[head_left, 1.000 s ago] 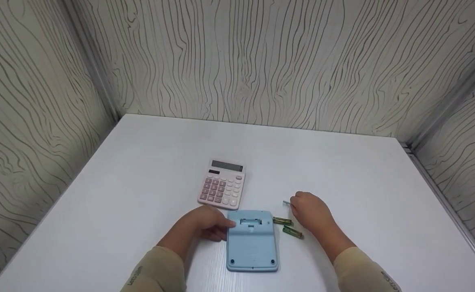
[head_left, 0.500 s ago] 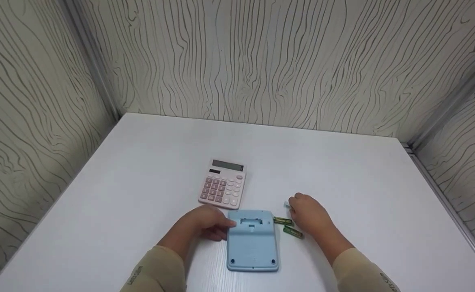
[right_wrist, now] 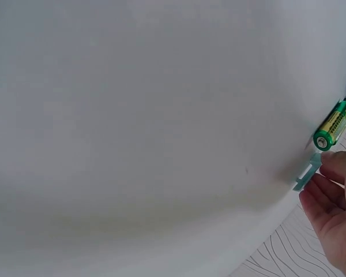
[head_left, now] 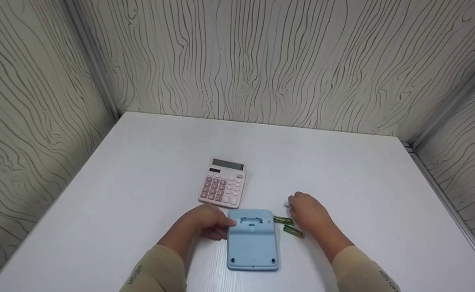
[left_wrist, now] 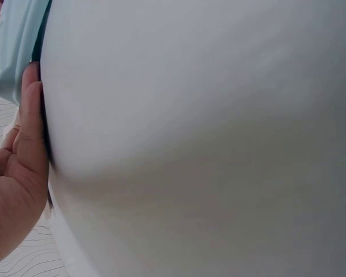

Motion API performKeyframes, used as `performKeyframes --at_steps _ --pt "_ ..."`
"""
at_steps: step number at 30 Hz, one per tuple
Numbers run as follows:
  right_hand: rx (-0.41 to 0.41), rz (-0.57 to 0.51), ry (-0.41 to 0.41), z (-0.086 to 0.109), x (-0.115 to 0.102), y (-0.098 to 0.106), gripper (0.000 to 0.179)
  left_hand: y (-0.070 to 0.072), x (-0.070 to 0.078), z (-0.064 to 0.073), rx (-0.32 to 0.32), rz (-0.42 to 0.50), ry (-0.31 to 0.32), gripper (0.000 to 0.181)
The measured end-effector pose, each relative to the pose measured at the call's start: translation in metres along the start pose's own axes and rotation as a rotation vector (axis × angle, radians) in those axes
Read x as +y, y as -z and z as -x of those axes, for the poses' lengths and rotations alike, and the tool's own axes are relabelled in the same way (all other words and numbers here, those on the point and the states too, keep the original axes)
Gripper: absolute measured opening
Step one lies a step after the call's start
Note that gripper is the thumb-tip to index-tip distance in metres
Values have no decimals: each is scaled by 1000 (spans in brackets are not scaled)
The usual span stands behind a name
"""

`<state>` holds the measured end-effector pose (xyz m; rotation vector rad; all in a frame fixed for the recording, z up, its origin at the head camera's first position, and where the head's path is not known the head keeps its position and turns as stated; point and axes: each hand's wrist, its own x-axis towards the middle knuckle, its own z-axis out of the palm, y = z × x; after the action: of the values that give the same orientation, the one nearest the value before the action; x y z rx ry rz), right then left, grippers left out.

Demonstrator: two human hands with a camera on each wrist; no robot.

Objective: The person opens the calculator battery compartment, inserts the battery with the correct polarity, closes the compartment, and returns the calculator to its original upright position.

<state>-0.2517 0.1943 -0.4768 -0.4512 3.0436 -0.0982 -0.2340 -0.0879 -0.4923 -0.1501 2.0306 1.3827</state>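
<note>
White table [head_left: 140,170], head view; clock positions are read about the blue calculator [head_left: 252,247], with 12 o'clock pointing away from the person. At 10 o'clock, the left hand [head_left: 208,218] pinches the upper left edge of this calculator, thumb over the rim and fingers along the side. As judged here, a good hold is light but steady, preventing sliding on the smooth surface and leaving the thumb clear of the recess. At 11 o'clock, the pink calculator [head_left: 222,183] lies face up near that hand, display at its far end. At centre, the blue calculator lies back uppermost. Towards 12 o'clock on its back, the battery compartment [head_left: 251,221] is uncovered; no battery can be made out inside, and its contacts are too small to read. At 2 o'clock, the first battery [head_left: 283,220] lies just beside the right edge; the second battery [head_left: 293,231], between 2 and 3 o'clock, lies slightly farther out. Also at 2 o'clock, the right hand [head_left: 308,211] pinches the small blue cover [head_left: 286,204] between thumb and fingers. This piece is probably best held by its edges, since its thin tabs could bend under pressure.
</note>
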Motion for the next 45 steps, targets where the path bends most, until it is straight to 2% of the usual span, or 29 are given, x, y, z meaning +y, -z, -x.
performKeyframes --at_steps 7,16,22,25,35,45 --pt "-3 -43 3 1 -5 9 16 0 1 1 17 -12 8 26" --pt "-37 -105 34 5 -28 15 20 1 1 1 21 -23 6 27" --pt "-84 -114 42 6 -37 8 9 0 1 1 25 -6 5 27" --pt "-85 -112 44 5 -39 4 4 0 1 1 24 -9 5 27" --pt "-43 -88 45 3 -37 -1 9 0 -1 0 10 -10 -8 27" --pt "-49 -69 46 3 -36 -2 8 -1 -1 -1 16 -5 -11 27"
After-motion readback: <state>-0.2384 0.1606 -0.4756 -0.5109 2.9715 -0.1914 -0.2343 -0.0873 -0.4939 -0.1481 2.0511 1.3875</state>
